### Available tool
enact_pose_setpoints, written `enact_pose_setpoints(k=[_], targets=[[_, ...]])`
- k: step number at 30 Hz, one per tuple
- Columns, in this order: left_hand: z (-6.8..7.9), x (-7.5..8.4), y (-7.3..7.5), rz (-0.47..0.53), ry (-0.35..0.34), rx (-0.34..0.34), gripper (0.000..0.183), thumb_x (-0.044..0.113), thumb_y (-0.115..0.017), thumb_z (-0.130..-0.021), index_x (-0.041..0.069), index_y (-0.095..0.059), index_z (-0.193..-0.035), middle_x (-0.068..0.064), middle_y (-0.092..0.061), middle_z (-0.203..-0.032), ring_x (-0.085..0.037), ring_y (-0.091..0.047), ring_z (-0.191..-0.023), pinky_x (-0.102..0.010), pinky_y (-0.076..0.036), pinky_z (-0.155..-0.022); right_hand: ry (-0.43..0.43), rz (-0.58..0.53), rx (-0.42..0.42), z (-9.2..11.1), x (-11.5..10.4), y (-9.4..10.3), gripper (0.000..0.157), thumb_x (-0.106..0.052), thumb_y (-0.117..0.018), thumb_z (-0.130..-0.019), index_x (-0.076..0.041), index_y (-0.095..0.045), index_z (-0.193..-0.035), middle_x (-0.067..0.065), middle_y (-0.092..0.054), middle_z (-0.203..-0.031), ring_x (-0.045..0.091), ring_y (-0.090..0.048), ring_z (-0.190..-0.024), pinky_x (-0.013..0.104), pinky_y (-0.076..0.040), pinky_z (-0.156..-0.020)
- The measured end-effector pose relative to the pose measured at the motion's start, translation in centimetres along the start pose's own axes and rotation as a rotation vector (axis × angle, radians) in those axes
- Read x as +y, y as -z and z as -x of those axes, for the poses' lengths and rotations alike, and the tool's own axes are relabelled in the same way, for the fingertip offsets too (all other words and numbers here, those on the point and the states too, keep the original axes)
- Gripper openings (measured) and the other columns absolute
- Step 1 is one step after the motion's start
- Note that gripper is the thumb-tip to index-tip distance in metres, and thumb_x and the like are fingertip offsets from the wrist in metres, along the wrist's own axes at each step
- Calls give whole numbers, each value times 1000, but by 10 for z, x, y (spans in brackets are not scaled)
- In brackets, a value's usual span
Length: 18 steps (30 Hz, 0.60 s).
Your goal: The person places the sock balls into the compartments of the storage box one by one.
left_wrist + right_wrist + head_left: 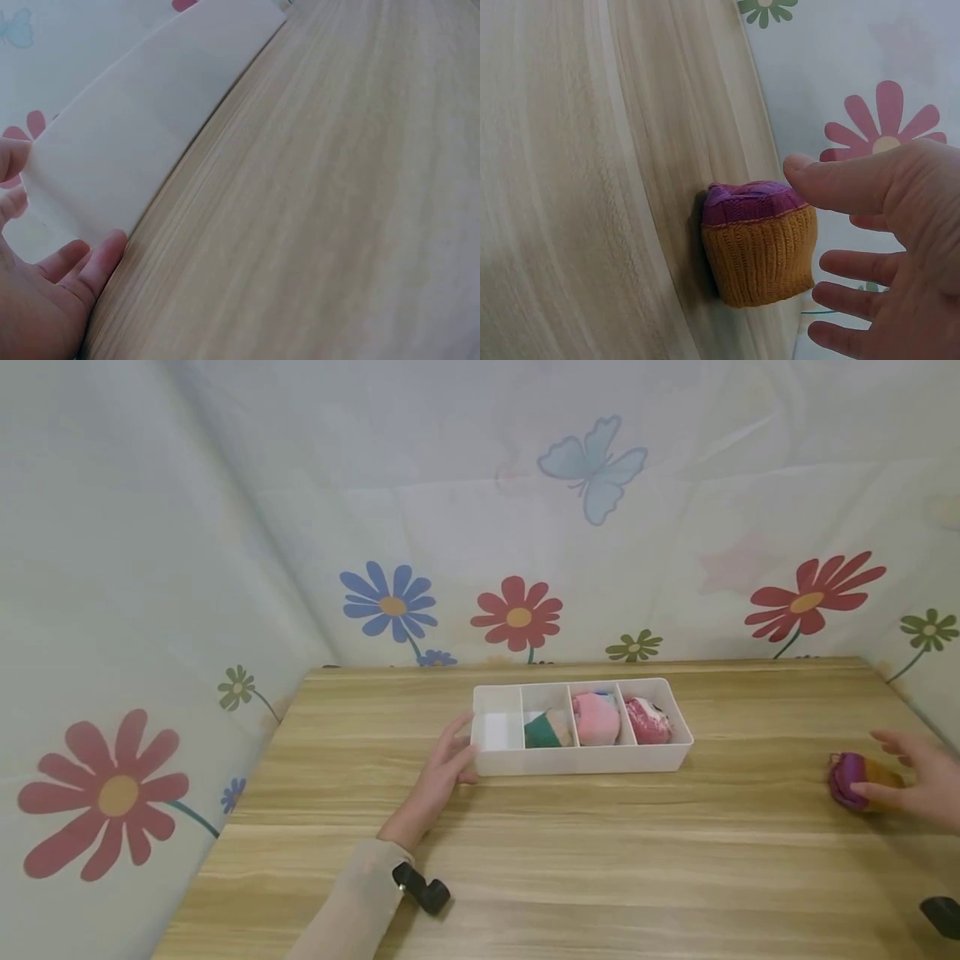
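Observation:
A white box (581, 762) with compartments in a row stands on the wooden table. My left hand (442, 764) rests against its left end, fingers fairly straight, thumb by the near lower corner; the left wrist view shows the fingertips (114, 241) right at that corner. Toward the table's right side lies a rolled-up sock (761, 255), purple at one end with a ribbed mustard cuff. My right hand (926, 781) is spread around it, thumb on the near side and fingers on the far side. In the right wrist view the thumb overlaps the sock's edge and the fingers stay apart from the cuff.
From the left, the box's first compartment is bare; the others hold a green and beige sock (546, 731), a pink one (597, 718) and a dark pink and white one (648, 721). A flowered curtain (450, 527) hangs behind the table (525, 860).

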<state>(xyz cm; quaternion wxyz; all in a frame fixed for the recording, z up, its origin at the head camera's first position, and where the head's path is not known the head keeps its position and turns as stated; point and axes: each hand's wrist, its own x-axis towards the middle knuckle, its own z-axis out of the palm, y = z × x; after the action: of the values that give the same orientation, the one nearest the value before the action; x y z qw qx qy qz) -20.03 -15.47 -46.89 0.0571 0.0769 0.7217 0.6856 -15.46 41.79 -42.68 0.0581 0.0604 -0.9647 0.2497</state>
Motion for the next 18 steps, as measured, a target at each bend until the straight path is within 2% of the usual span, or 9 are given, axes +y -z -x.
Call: enact_pose_setpoints(k=[6, 13, 18], targets=[[2, 4, 0, 8, 15, -12, 51, 19, -47, -98, 22, -27, -146, -23, -39, -133, -29, -51, -103, -49, -49, -79, -30, -16, -64, -2, 7, -5, 80, -15, -73, -80, 24, -22, -127, 53, -29, -110, 65, -32, -95, 72, -30, -75], [0, 0, 0, -7, 0, -5, 52, 23, -48, -98, 23, -28, -145, -21, -41, -132, -28, -52, -101, -43, -51, -76, -20, 31, -87, -5, 7, -10, 77, -18, -75, -78, 24, -28, -122, 50, -34, -109, 61, -39, -93, 67, -37, -74], [1, 1, 0, -4, -6, -2, 52, 27, -50, -97, 25, -30, -145, -21, -41, -131, -28, -53, -100, -42, -51, -75, -33, 58, -145, -7, 9, -11, 78, -23, -75, -79, 22, -29, -122, 47, -31, -113, 60, -40, -93, 66, -41, -72]])
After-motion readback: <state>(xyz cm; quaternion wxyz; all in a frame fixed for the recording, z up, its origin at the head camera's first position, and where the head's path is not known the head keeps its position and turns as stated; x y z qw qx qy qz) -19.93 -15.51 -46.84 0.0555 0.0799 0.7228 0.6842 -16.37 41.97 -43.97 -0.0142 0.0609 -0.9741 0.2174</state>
